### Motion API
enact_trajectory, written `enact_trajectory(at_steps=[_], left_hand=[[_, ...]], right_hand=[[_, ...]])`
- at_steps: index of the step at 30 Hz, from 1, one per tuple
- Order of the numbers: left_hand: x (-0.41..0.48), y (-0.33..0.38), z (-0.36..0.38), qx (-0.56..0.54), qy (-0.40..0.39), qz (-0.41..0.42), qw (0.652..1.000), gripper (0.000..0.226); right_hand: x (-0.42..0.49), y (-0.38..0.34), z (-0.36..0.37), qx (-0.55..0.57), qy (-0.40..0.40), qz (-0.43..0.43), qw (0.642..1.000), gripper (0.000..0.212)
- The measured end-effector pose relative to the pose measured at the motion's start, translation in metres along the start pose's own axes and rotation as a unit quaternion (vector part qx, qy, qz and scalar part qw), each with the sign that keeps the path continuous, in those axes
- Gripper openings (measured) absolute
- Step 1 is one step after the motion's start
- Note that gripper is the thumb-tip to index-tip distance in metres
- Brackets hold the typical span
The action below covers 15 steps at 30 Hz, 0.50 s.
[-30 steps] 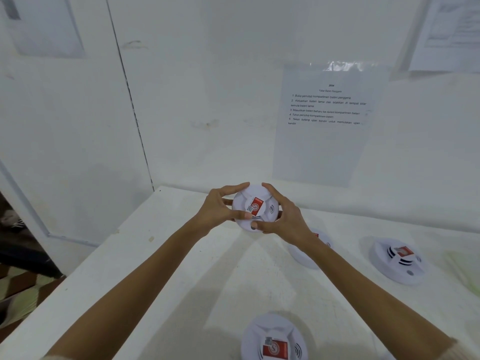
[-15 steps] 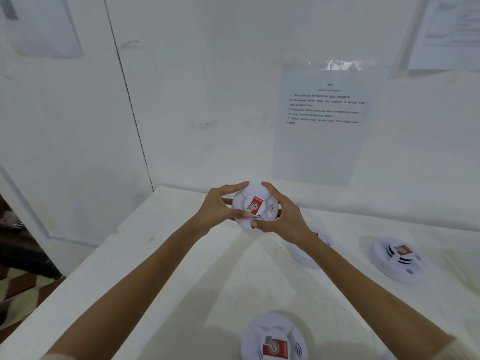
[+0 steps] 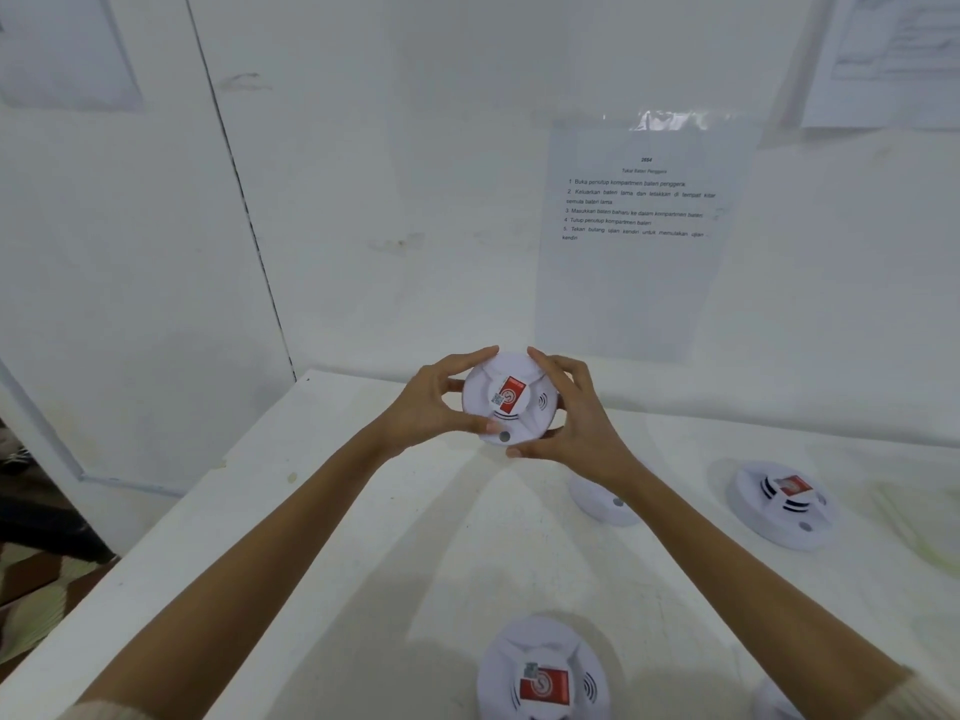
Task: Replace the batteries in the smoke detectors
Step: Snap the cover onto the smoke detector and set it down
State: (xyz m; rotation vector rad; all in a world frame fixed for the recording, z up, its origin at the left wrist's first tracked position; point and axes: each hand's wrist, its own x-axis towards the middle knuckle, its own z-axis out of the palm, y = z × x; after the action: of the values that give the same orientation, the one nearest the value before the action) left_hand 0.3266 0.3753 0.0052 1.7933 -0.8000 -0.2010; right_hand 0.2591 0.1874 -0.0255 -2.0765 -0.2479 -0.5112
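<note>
A round white smoke detector (image 3: 511, 402) with a red label is held up above the far part of the white table (image 3: 363, 537), its face tilted toward me. My left hand (image 3: 434, 402) grips its left rim, with fingers over the top and thumb at the lower edge. My right hand (image 3: 574, 415) grips its right rim in the same way. Three more detectors lie on the table: one near the front edge (image 3: 543, 672), one at the right (image 3: 782, 504), and one partly hidden behind my right wrist (image 3: 602, 501).
An instruction sheet (image 3: 641, 236) is taped to the white wall behind the table. Another paper (image 3: 888, 54) hangs at the top right. A white rounded piece (image 3: 774, 701) shows at the bottom right edge. The table's left edge drops to a patterned floor (image 3: 36, 589).
The held detector has turned a little in my hands, so its small grey button now shows at the lower edge. Both hands keep their grip in about the same place.
</note>
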Motion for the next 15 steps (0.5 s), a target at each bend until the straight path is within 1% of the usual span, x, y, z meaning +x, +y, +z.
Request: enact_trajectory(at_steps=[2, 5, 9, 15], left_hand=[[-0.0004, -0.0032, -0.0023, 0.01, -0.025, -0.003, 1.0, 0.088], [-0.0025, -0.0079, -0.0031, 0.037, -0.027, 0.013, 0.999, 0.094], [-0.0034, -0.0078, -0.0052, 0.042, -0.015, 0.054, 0.998, 0.091], [-0.0049, -0.0046, -0.0069, 0.029, -0.003, 0.055, 0.998, 0.09]], right_hand=[[-0.0002, -0.0025, -0.0012, 0.009, 0.012, -0.007, 1.0, 0.099], [0.0013, -0.0044, -0.0007, -0.009, 0.022, -0.024, 0.999, 0.096], [-0.0016, -0.0059, 0.0018, -0.006, 0.038, -0.023, 0.999, 0.093], [-0.0033, -0.0083, 0.0044, -0.02, 0.054, -0.037, 0.998, 0.092]])
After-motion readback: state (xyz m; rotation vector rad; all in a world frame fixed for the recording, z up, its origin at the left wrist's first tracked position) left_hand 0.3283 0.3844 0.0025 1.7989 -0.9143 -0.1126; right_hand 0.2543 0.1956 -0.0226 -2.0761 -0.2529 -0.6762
